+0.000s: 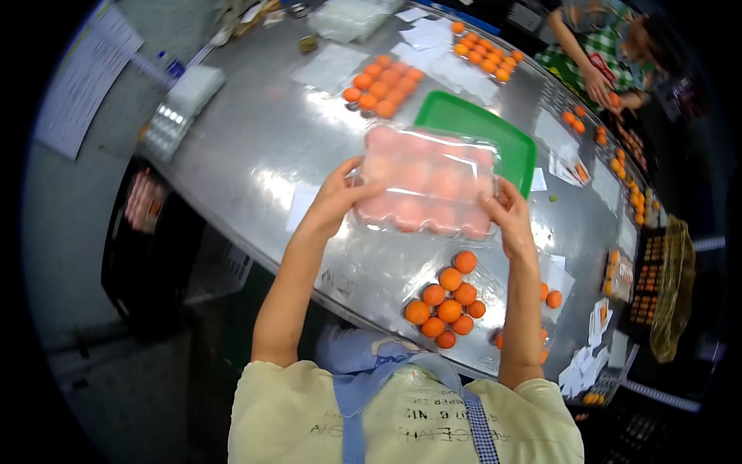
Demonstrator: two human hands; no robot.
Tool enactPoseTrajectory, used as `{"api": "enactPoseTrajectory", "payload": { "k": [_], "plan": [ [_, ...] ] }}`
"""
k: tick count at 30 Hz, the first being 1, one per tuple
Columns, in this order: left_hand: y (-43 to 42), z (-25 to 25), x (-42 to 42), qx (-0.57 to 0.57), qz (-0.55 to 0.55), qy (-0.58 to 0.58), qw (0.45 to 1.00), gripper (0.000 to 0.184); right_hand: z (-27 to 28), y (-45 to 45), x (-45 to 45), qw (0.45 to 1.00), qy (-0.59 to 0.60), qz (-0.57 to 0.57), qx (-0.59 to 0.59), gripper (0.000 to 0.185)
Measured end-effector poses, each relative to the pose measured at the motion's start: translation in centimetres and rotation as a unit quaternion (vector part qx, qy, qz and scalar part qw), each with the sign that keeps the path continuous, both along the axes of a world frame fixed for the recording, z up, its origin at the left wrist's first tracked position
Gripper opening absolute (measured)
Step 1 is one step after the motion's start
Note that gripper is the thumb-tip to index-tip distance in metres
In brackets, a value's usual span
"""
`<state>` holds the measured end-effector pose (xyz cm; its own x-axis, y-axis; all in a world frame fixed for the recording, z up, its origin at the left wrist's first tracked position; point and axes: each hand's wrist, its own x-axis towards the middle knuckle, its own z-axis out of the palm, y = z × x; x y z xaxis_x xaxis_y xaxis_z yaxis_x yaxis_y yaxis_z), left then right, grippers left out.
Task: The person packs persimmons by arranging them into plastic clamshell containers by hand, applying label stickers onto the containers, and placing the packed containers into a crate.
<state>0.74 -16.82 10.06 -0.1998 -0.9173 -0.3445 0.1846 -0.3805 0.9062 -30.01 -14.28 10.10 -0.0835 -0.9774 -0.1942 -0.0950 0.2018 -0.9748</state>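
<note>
While the left hand [338,197] and right hand [506,213] are gripping its ends, a clear clamshell pack [429,182] is hovering over a metal table

Since the pack is blurring a little, its detail is softening, but its thin, glossy plastic is showing three rows of four rounded bulges, apparently twelve fruits, looking pale pinkish-orange through the lid. Both bare hands are curling around its short ends, thumbs lying on top and fingers reaching beneath. It is covering the near left part of one green tray [464,112], a smooth plastic rectangle with rounded corners; whether the two are touching, I cannot tell.

Nearer the body, ten loose-looking oranges [449,311] are sitting in a rough triangle on the smooth, reflecting table [239,166]. Beside the right forearm, one more orange [554,299] is resting near white paper [564,278], with others partly hiding behind the arm. Farther off, two filled groups are standing: one batch of oranges [382,85] on the left, another batch [487,58] beyond, both packed too tightly for sure counting. One stack of ribbed clear trays [182,108] is occupying the left edge. Across the table, one co-worker [568,46] in green-and-white checked cloth is bending over more oranges.
</note>
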Motion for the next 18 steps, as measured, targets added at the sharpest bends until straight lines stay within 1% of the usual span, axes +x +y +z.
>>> {"api": "enactPoseTrajectory", "payload": {
  "k": [1, 4, 7, 8, 10, 13, 15, 18],
  "plan": [
    [2.0, -0.2, 1.4, 0.005, 0.027, -0.004, 1.000, 0.065, -0.6, 0.4, 1.6, 0.999, -0.029, 0.027, -0.013, 0.075],
    [7.1, -1.5, 5.5, 0.042, 0.106, -0.029, 0.993, 0.064, -2.8, 1.1, 6.6, 0.990, -0.058, 0.127, 0.026, 0.078],
    [9.3, -5.1, 10.9, 0.094, 0.143, -0.036, 0.985, 0.068, -7.2, 1.5, 11.6, 0.986, 0.000, 0.165, 0.036, 0.081],
    [9.4, -6.2, 12.6, 0.113, 0.147, -0.029, 0.982, 0.070, -7.8, 1.7, 13.3, 0.983, 0.005, 0.173, 0.056, 0.082],
    [9.0, -7.1, 15.1, 0.132, 0.143, -0.036, 0.980, 0.069, -8.6, 1.5, 16.3, 0.978, 0.021, 0.183, 0.094, 0.083],
    [6.0, -9.2, 18.6, 0.137, 0.117, -0.041, 0.983, 0.071, -11.3, 0.1, 19.7, 0.976, 0.002, 0.176, 0.128, 0.084],
    [4.0, -10.7, 20.8, 0.130, 0.078, -0.030, 0.988, 0.072, -12.4, -0.7, 21.7, 0.982, 0.018, 0.143, 0.124, 0.083],
    [0.3, -13.0, 22.8, 0.105, 0.070, -0.033, 0.992, 0.069, -15.3, -3.3, 23.4, 0.988, 0.075, 0.103, 0.091, 0.080]
  ]
}}
